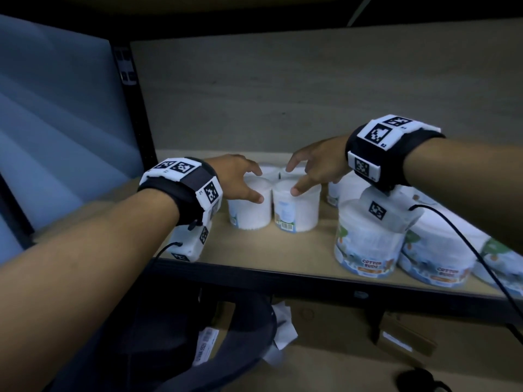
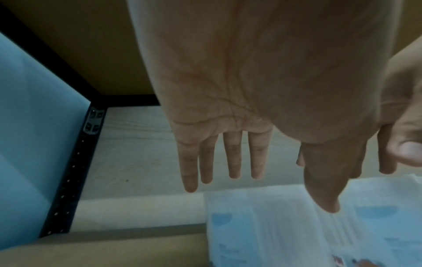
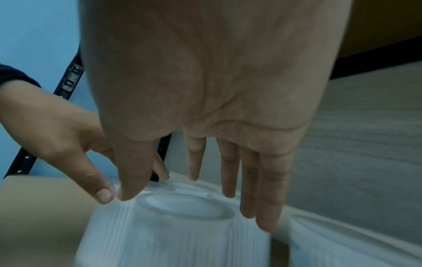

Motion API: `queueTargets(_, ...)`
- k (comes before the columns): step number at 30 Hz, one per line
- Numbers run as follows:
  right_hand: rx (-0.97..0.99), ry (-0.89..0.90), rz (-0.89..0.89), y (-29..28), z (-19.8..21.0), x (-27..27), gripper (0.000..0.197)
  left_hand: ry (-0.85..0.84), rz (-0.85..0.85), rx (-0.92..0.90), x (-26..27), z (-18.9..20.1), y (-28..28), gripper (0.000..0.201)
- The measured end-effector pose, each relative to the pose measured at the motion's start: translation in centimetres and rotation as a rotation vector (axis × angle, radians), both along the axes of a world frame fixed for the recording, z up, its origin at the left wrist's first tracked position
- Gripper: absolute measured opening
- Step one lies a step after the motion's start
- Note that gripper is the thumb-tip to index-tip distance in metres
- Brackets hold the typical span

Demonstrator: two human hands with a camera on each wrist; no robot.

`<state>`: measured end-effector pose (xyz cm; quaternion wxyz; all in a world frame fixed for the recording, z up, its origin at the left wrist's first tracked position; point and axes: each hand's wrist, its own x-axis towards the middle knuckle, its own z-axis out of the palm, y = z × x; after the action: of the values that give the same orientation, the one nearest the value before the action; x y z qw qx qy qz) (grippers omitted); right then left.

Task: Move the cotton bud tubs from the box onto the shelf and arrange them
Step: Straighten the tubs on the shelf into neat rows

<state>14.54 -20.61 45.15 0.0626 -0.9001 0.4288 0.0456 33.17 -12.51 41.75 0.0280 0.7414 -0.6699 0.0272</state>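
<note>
Several white cotton bud tubs stand on the wooden shelf [image 1: 297,247]. Two front tubs sit side by side at the centre, a left tub [image 1: 249,213] and a right tub [image 1: 297,213], with two more close behind them. My left hand [image 1: 256,185] spreads over the left tub's top with straight fingers. My right hand [image 1: 294,179] hovers over the right tub, thumb tip on its lid. In the left wrist view the left hand [image 2: 274,191] hangs above the tubs [image 2: 262,231]. The right hand [image 3: 178,195] is just over a tub lid [image 3: 182,206]. Neither hand grips anything.
A group of labelled tubs [image 1: 368,241] stands at the shelf's right front, some under my right wrist. A black upright post [image 1: 135,114] bounds the shelf on the left, and a grey back panel [image 1: 283,94] closes it behind. Below the black front edge [image 1: 254,274] lie cardboard and crumpled paper [image 1: 283,326].
</note>
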Motion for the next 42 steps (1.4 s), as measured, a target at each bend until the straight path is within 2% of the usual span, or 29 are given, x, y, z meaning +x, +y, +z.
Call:
queueTargets(5,0.018,0.028,0.007,-0.2,-0.2,1.0,0.070,0.026,0.016,0.016,1.0,-0.8,-0.5,0.069)
queueTargets(11,0.034,0.057,0.019,-0.1,-0.3,1.3,0.049,0.048,0.011,0.004,1.0,-0.9,-0.5,0.068)
queueTargets(14,0.091,0.046,0.001,0.2,0.1,1.3,0.044,0.047,0.013,0.004,0.6,-0.7,-0.3,0.067)
queueTargets(19,0.151,0.035,-0.022,0.5,0.3,1.1,0.041,0.025,0.030,0.027,0.0,-0.2,0.3,0.063)
queueTargets(28,0.117,0.044,-0.001,2.4,0.3,0.0,0.034,0.043,0.020,0.063,-0.6,0.0,2.1,0.055)
queueTargets(36,0.073,0.033,0.028,4.5,0.2,-0.3,0.038,0.008,-0.007,0.079,-1.4,0.5,4.0,0.060)
queueTargets(42,0.131,0.061,0.009,5.3,0.6,-0.9,0.039,-0.024,0.004,0.120,-1.9,1.0,4.8,0.067)
